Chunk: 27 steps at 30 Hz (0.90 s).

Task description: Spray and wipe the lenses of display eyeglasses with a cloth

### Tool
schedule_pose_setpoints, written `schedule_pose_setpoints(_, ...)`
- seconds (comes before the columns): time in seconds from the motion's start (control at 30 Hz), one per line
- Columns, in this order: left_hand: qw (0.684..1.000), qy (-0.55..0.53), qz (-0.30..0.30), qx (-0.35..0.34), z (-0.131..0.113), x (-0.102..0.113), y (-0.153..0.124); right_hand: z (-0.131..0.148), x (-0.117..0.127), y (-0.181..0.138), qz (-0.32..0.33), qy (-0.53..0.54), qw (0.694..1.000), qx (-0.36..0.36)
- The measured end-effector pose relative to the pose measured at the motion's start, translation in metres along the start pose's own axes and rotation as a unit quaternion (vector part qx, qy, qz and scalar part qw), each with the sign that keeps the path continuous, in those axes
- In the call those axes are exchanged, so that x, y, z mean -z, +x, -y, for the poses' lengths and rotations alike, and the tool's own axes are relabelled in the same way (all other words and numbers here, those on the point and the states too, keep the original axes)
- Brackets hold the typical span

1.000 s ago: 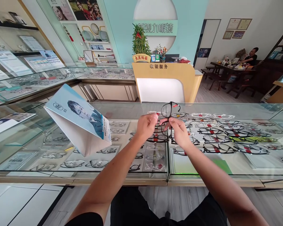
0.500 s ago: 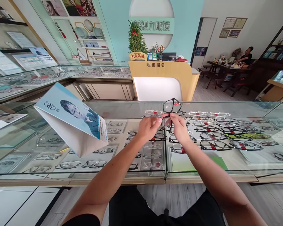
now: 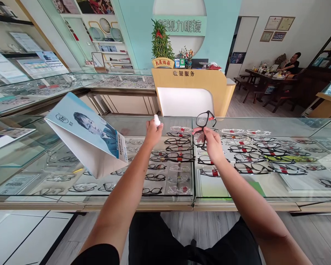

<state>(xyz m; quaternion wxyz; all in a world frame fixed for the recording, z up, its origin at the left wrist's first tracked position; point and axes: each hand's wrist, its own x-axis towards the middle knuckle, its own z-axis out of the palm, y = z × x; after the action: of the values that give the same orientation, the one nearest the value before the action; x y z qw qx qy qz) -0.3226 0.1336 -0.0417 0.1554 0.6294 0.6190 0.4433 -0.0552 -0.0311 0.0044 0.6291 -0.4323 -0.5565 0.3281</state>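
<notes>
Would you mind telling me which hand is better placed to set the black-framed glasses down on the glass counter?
Probably the right hand: it already pinches the black-framed glasses just above the glass counter. The left hand holds a small white object.

Glasses in my right hand (image 3: 213, 145): the black-framed glasses (image 3: 202, 127) carry a red tag.
Left hand (image 3: 153, 132): I see a small white piece (image 3: 156, 119) at the fingers.
Placard (image 3: 89, 132): pale blue face with a dark portrait, white underside.
Table (image 3: 264, 200): clear glass, tan edge.
Displayed frames (image 3: 251, 168): mostly black with red tags, some clear.
Reception desk (image 3: 193, 86): light wood, white panel.
Wall behind (image 3: 135, 33): mint green.
</notes>
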Motion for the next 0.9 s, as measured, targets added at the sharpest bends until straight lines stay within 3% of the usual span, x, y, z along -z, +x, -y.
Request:
schedule_pose_setpoints(0.3,0.996,0.046,0.049,0.058,0.025,0.004,0.006,-0.002,-0.001,-0.003,0.005,-0.025,1.000,0.009)
schedule_pose_setpoints(0.6,0.991,0.022,0.079,0.106,0.030,0.006,0.007,-0.003,-0.003,-0.003,0.022,-0.020,0.999,0.017)
schedule_pose_setpoints(0.7,0.989,0.017,0.043,0.143,0.029,0.014,0.007,-0.004,-0.003,-0.003,0.021,-0.020,0.999,0.021)
schedule_pose_setpoints(0.8,0.985,0.018,-0.032,0.166,0.025,0.029,0.009,-0.005,-0.003,-0.003,0.022,-0.026,0.999,0.026)
schedule_pose_setpoints(0.9,0.985,-0.010,-0.130,0.116,0.014,0.046,0.011,-0.006,-0.003,-0.003,0.018,-0.018,0.999,0.033)
